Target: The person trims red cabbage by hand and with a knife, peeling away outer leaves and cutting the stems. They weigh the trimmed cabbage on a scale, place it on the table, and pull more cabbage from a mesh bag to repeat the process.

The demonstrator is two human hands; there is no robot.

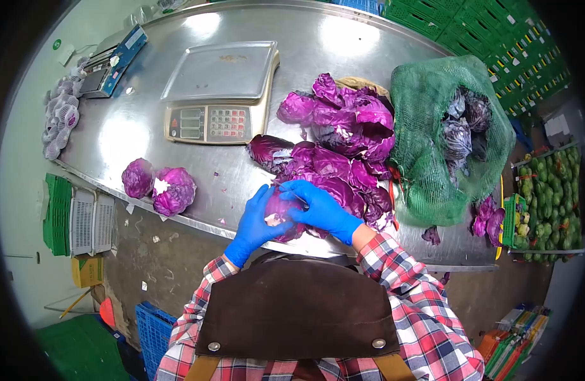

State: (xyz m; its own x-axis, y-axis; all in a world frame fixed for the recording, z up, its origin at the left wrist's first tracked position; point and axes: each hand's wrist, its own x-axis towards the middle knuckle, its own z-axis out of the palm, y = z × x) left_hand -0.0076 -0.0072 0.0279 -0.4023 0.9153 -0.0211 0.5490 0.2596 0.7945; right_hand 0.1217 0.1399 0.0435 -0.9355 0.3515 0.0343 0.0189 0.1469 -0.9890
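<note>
Both of my hands wear blue gloves. Between them, near the table's front edge, is a red cabbage (pixel 281 206), partly hidden by the fingers. My left hand (pixel 251 222) curls around its left side. From the right, my right hand (pixel 318 209) closes over it, thumb and fingers pressed on its leaves. Just beyond and right of the hands lies a heap of loose purple cabbage leaves (pixel 356 120). Two trimmed cabbages, one (pixel 138 178) beside the other (pixel 175 192), rest on the steel to the left.
A weighing scale (pixel 219 89) stands on the steel table (pixel 324 54). To the right, a green mesh sack (pixel 419 127) holds several cabbages (pixel 457 136). White-netted produce (pixel 63 114) and a blue box (pixel 124 60) sit at far left. Green crates (pixel 496 38) are stacked behind.
</note>
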